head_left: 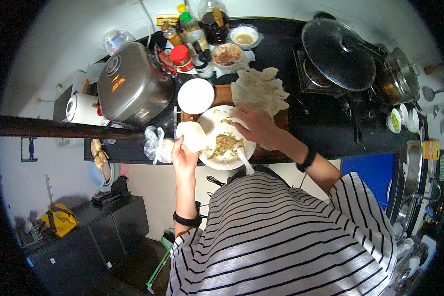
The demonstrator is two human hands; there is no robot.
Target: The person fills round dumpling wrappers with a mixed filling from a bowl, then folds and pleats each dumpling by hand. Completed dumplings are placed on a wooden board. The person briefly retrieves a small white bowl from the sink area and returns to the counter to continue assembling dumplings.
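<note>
A round, pale dough wrapper (191,136) lies across the fingers of my left hand (185,160), with the thumb on its edge. It overlaps the left rim of a white bowl (248,151). Minced filling (224,144) with green bits sits in this bowl. The handle of a white spoon (245,159) leans out over the near rim. My right hand (254,124) reaches over the bowl's upper right side, fingers apart and no object visible in them. Just beyond it, pale folded dough pieces (259,88) cluster over a wooden board (223,95).
A white plate (196,96) stands behind the wrapper. To the left is a rice cooker (133,83); bottles and jars (192,33) crowd the back wall. A lidded wok (338,55) and a pot (397,79) occupy the right. A plastic bag (159,146) lies near the counter's front edge.
</note>
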